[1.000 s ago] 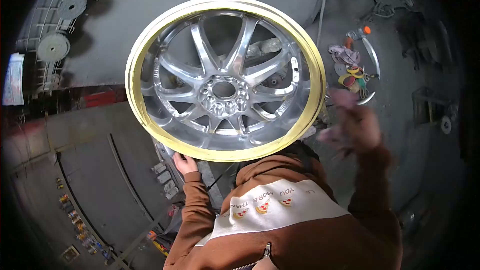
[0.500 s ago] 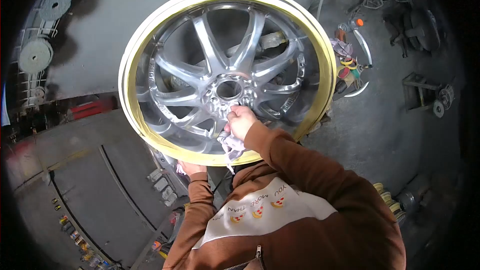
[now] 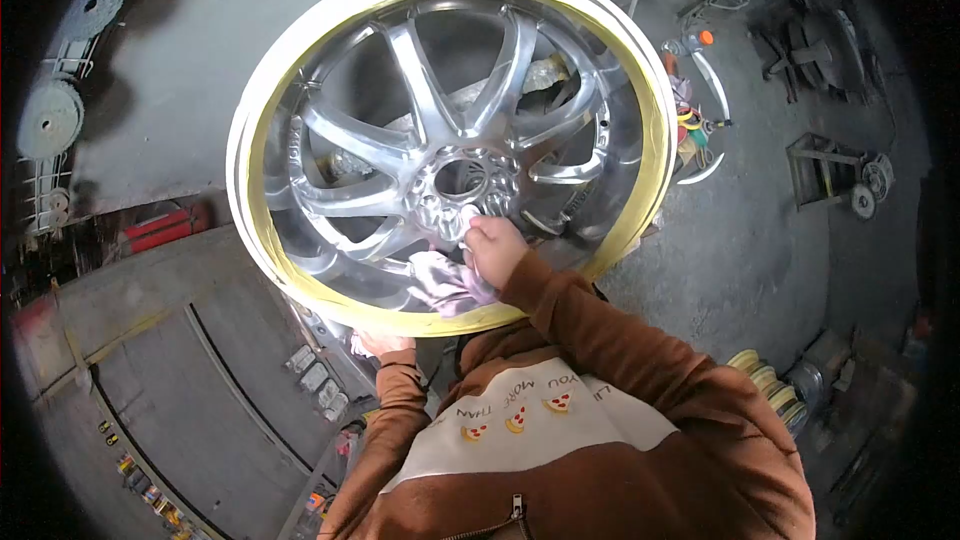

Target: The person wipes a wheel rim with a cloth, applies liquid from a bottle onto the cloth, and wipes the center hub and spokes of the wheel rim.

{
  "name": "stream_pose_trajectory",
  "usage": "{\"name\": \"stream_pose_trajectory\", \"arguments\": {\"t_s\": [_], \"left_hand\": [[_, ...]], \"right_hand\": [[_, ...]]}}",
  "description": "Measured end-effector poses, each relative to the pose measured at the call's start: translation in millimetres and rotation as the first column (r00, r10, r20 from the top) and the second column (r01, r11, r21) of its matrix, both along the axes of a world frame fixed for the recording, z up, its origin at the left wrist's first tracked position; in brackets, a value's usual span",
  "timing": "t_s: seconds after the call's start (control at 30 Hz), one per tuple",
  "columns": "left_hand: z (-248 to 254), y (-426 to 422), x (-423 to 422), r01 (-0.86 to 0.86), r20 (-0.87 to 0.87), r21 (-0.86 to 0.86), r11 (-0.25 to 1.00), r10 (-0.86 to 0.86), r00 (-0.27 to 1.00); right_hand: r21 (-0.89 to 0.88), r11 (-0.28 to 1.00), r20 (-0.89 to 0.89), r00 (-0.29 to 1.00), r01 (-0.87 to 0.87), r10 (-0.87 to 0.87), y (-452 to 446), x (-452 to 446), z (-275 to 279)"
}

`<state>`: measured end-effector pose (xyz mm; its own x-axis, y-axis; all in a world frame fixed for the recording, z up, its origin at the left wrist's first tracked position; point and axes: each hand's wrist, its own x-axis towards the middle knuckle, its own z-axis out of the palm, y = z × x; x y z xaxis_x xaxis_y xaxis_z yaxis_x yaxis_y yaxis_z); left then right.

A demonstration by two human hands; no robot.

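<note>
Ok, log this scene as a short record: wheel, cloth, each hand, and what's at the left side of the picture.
Wheel: silvery, spoked, with a yellow band around its rim
Cloth: pale pinkish, bunched over the wheel's near side
Right hand: at the hub, fingers closed on the cloth
Left hand: by the wheel's near edge, partly hidden; grip unclear
Left side of picture: round grey discs, red object

The head-worn camera looked forward and down from close above, the wheel (image 3: pixel 450 151) toward twelve o'clock, the wearer's sweatshirt (image 3: pixel 590 470) at six
</note>
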<state>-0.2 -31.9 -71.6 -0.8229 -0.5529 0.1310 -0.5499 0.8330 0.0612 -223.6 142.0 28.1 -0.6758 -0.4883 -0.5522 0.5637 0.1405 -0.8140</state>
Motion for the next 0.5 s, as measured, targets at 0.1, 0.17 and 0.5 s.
{"name": "stream_pose_trajectory", "arguments": {"t_s": [0.1, 0.17, 0.5], "left_hand": [[-7.4, -1.6, 4.5, -0.003, 0.015, -0.023, 1.0, 0.003, 1.0], [-10.5, -8.2, 1.4, -0.154, 0.028, 0.176, 0.972, 0.151, 0.988], [-43.1, -27.0, 13.2, -0.441, 0.162, 0.112, 0.89, 0.421, 0.892]], "right_hand": [[0.362, 0.917, -0.417, 0.851, -0.166, 0.318, 23.4, -2.6, 19.5], [0.392, 0.91, -0.516, 0.788, -0.133, 0.337, 22.8, 3.0, 5.7], [0.124, 0.991, -0.111, 0.993, 0.047, -0.033, 3.6, 9.4, -16.2]]}}
